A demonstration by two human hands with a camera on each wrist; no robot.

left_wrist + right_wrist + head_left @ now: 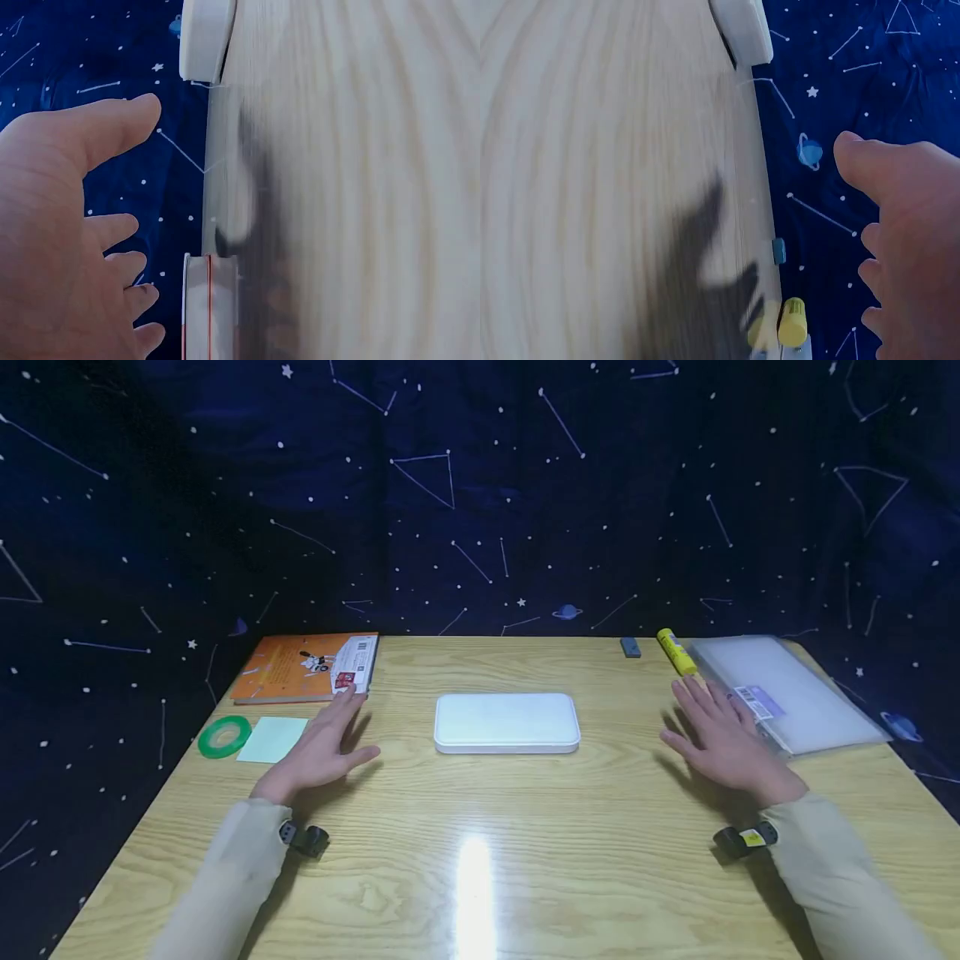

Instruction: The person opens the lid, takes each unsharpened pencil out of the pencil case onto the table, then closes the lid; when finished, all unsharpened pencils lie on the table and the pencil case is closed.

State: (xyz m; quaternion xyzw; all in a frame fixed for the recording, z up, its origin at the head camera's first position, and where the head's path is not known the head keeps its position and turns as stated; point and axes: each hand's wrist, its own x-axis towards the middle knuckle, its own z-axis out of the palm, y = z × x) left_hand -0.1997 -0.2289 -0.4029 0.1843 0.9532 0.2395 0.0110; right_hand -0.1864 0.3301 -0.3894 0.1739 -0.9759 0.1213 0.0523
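A white rounded box [507, 723] lies flat at the middle of the wooden table; its end [206, 41] shows in the left wrist view and its other end [744, 30] in the right. My left hand [322, 747] hovers with straight fingers, its fingertips near the orange book [300, 664] and its palm beside the pale green sticky notes [272, 740]. My right hand [723, 739], fingers spread, hangs over the table by the left edge of the clear plastic sleeve pack [817, 693]. Neither hand holds anything, and each casts a shadow on the wood.
A green tape roll [243, 735] lies left of the sticky notes. Toward the back right are a yellow glue stick [676, 652] and a small dark blue eraser [631, 647]. A dark starry cloth [480, 543] hangs behind the table [390, 860].
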